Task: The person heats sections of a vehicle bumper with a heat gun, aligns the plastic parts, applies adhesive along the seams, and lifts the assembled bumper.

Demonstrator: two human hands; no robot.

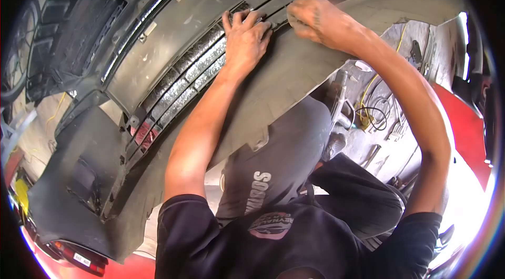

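Note:
A large dark plastic car bumper cover (300,63) spreads before me, its inner side facing up. Along its opening runs a black slatted grille (192,76). My left hand (246,42) rests on the grille, its bent fingers hooked over the slats near the lower edge. Just right of it, my right hand (318,22) is closed in a pinch above the bumper's edge by the grille. Its fingertips hide whatever they may hold. Beyond the right hand, light shows through the slats at the grille's far end.
A bare metal tool (342,102) lies beside my knee (284,142). Yellow and black cords (368,116) and loose items litter the floor at right. Red panels (463,131) stand at the right side. A red tail light (79,258) is at bottom left.

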